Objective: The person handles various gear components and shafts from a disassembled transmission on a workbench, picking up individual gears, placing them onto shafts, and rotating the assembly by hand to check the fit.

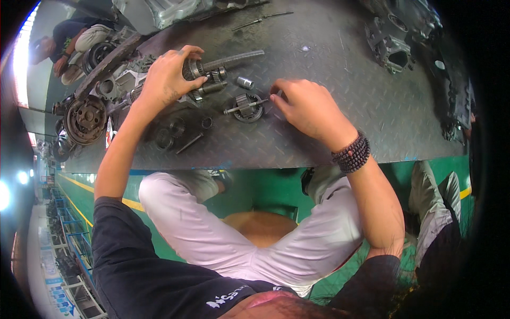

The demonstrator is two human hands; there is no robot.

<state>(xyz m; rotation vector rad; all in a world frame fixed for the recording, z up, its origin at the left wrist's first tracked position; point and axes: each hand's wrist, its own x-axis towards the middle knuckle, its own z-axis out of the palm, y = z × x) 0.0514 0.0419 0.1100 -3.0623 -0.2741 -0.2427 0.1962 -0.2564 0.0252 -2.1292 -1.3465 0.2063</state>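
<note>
My left hand [169, 77] curls its thumb and fingers around a metal gear [194, 68] among the gear parts on the left of the bench; its palm side is partly hidden. A ribbed, splined shaft [236, 58] points right from beside that gear. Closer to me, smaller gears [217, 74] and a splined sleeve [213, 87] lie together. My right hand [311, 106], wearing dark beads, is closed in a pinch at the right end of a thin metal rod [259, 102]. This rod lies across a toothed gear [245, 100] resting on a ring. Between the hands is a short metal cylinder [245, 82].
Several bearing rings [165, 139] and a bolt [189, 143] lie near the bench's front edge. A rusty brake drum [85, 120] stands at the left. Long thin rods [262, 21] lie at the back, and a metal casing [390, 45] at the right. Another person [74, 45] sits far left.
</note>
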